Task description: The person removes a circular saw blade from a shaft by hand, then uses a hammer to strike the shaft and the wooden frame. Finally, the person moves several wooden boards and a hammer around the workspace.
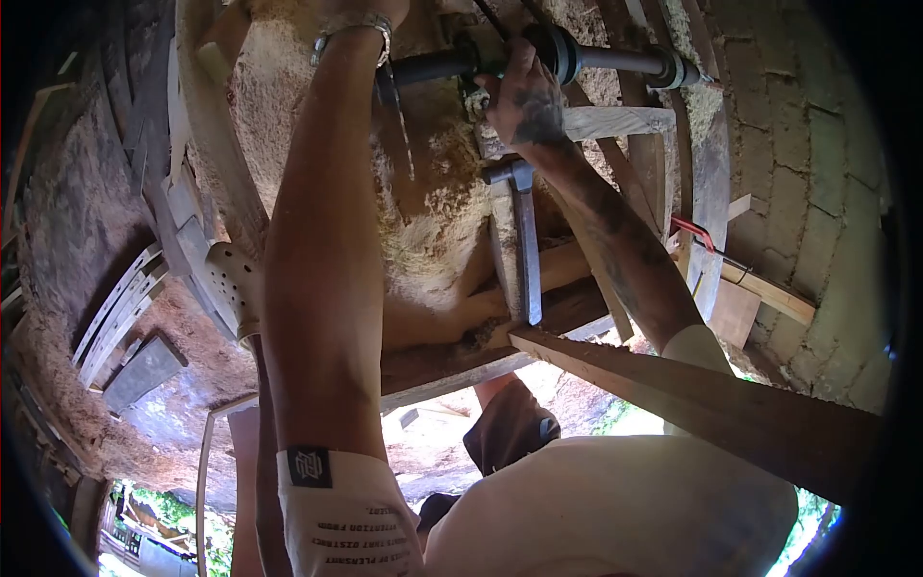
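A dark metal shaft (428, 67) with a black pulley (555, 55) runs across the top of the head view. My right hand (527, 101) is closed at the shaft beside the pulley; what its fingers grip is hidden. My left hand (380, 8), above a metal wristwatch (353, 34), is mostly cut off by the top edge, so its fingers do not show. Below my right hand, a hammer-shaped metal tool (527, 245) stands against the wooden frame. A thin strip (402, 125) hangs under the shaft near my left wrist.
A wooden beam (673, 394) crosses the lower right. Sawdust (428, 221) covers the ground under the shaft. A red-framed tool (694, 234) rests on the frame at right, beside a brick floor (808, 183). Curved wooden slats (120, 308) and a light clog (234, 288) are at left.
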The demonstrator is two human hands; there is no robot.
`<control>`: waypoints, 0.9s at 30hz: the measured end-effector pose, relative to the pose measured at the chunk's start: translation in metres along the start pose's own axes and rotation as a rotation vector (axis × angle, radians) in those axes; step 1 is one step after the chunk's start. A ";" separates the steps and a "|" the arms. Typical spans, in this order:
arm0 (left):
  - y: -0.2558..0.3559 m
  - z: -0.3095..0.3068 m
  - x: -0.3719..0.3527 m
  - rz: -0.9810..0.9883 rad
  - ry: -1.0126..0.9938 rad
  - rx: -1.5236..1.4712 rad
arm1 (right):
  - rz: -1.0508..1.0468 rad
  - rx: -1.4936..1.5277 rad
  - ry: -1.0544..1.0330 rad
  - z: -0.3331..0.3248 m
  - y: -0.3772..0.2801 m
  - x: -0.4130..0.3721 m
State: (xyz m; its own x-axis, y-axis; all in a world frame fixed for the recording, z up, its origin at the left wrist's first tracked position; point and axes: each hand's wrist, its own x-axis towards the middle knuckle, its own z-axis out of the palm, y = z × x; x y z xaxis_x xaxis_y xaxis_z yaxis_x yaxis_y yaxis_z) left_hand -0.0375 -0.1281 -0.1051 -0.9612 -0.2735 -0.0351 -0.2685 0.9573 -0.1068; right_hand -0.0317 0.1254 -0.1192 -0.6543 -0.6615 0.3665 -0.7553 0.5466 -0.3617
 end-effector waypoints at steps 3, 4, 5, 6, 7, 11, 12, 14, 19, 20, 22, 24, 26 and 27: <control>0.002 0.022 0.008 -0.073 0.087 -0.028 | 0.132 0.141 0.022 0.011 -0.002 -0.005; 0.003 0.028 0.010 -0.076 0.093 -0.053 | 0.139 0.134 0.027 0.014 -0.002 -0.006; 0.003 0.028 0.010 -0.079 0.100 -0.076 | 0.145 0.127 0.033 0.015 -0.004 -0.006; 0.002 0.027 0.009 -0.082 0.107 -0.098 | 0.151 0.121 0.040 0.016 -0.004 -0.007; 0.001 0.026 0.007 -0.095 0.128 -0.123 | 0.158 0.132 0.054 0.023 0.001 -0.011; 0.000 0.016 -0.004 -0.031 0.099 -0.171 | 0.149 0.081 0.010 0.023 0.015 -0.025; -0.004 0.013 -0.005 -0.028 0.087 -0.229 | 0.130 0.048 -0.027 0.017 0.016 -0.024; 0.000 -0.010 -0.027 -0.253 0.086 -0.762 | -0.102 -0.420 -0.078 0.043 0.042 -0.040; 0.034 -0.028 -0.070 -0.459 0.438 -1.062 | -0.446 -0.822 0.034 0.046 0.034 -0.046; 0.036 -0.028 -0.071 -0.474 0.427 -1.076 | -0.461 -0.883 -0.010 0.042 0.029 -0.046; 0.036 -0.032 -0.071 -0.504 0.410 -1.099 | 0.232 -0.349 -0.141 0.045 0.005 -0.029; 0.036 -0.032 -0.076 -0.462 0.435 -1.149 | 0.585 -0.077 -0.266 0.046 -0.001 -0.027; 0.035 -0.036 -0.074 -0.459 0.426 -1.202 | 0.612 -0.098 -0.384 0.038 0.002 -0.020; 0.040 -0.037 -0.077 -0.487 0.392 -1.231 | 0.606 -0.120 -0.427 0.034 0.003 -0.018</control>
State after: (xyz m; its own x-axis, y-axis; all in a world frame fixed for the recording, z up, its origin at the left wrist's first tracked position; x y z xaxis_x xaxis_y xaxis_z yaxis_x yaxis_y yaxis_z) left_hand 0.0234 -0.0655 -0.0702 -0.6544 -0.7542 0.0536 -0.2639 0.2943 0.9185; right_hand -0.0207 0.1213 -0.1559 -0.9032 -0.3554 -0.2408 -0.2826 0.9145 -0.2896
